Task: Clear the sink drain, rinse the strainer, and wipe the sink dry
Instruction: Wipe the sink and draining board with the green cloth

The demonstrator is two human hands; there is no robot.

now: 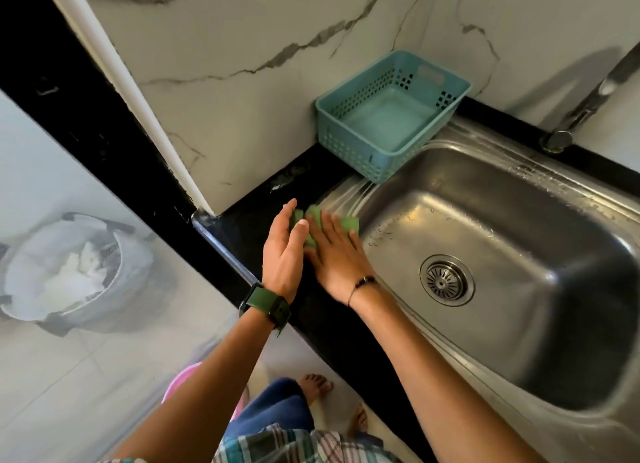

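Note:
A green cloth (349, 222) lies on the steel sink's left rim (341, 199), beside the black counter. My right hand (337, 254) lies flat on it, fingers straight. My left hand (285, 251) stands on edge against the cloth's left side, fingers straight, touching the cloth. The round metal strainer (446, 279) sits in the drain at the bottom of the sink basin (519, 254). Water drops dot the basin and rim.
A teal plastic basket (393, 116) stands at the sink's back left corner against the marble wall. A steel tap (585, 105) rises at the back right. On the floor to the left is a grey bin (69, 275) lined with white plastic. My bare feet stand below the counter.

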